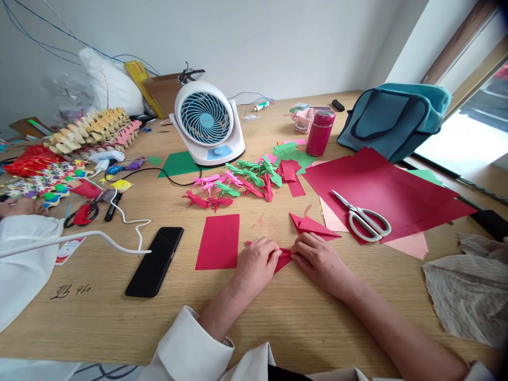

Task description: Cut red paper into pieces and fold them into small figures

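Between my hands lies a partly folded piece of red paper (282, 260), low on the wooden table. My left hand (260, 262) pinches its left part, the thumb and fingertips pressed together. On its right end the fingers of my right hand (317, 259) are closed, and they cover part of the folds. Just beyond my right hand rests another folded red paper piece (313, 226) with a pointed end. A flat red paper rectangle (217, 242) sits left of my left hand. Farther off is a pile of folded green, pink and red paper figures (254, 177).
White-handled scissors (364, 221) lie on large red sheets (397, 190) at right. Left are a black phone (154, 262) and a white cable (99, 234). A fan (208, 121), a red flask (319, 133) and a teal bag (392, 119) stand behind. A co-worker's white sleeve (27, 264) reaches in.
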Tool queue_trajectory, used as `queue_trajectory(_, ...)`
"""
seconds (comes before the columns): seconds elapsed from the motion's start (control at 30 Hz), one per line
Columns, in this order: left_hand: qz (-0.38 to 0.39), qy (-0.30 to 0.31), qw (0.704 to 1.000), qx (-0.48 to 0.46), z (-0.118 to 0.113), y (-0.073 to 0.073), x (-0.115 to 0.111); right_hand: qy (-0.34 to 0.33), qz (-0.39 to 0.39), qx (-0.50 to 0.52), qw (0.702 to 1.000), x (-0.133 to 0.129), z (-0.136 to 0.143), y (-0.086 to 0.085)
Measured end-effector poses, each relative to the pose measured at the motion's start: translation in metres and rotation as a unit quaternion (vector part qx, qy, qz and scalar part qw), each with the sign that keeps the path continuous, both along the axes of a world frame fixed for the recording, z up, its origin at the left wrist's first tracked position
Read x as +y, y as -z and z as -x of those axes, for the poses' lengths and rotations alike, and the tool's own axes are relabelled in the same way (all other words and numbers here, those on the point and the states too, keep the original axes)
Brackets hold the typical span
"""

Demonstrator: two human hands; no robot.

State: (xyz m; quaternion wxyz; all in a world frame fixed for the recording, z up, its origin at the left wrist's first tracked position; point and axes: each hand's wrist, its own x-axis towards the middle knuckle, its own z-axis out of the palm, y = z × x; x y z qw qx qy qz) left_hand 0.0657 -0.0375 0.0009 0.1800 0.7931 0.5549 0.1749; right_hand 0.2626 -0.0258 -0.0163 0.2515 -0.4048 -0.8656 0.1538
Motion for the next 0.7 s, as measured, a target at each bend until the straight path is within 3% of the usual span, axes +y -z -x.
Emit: queue_trajectory(0.7, 0.015, -0.005, 1.0, -0.015, 0.0016, 0.0019, 0.0024, 0.01, 0.015, 0.001, 1.0, 0.0006, -0.0032, -0.0005)
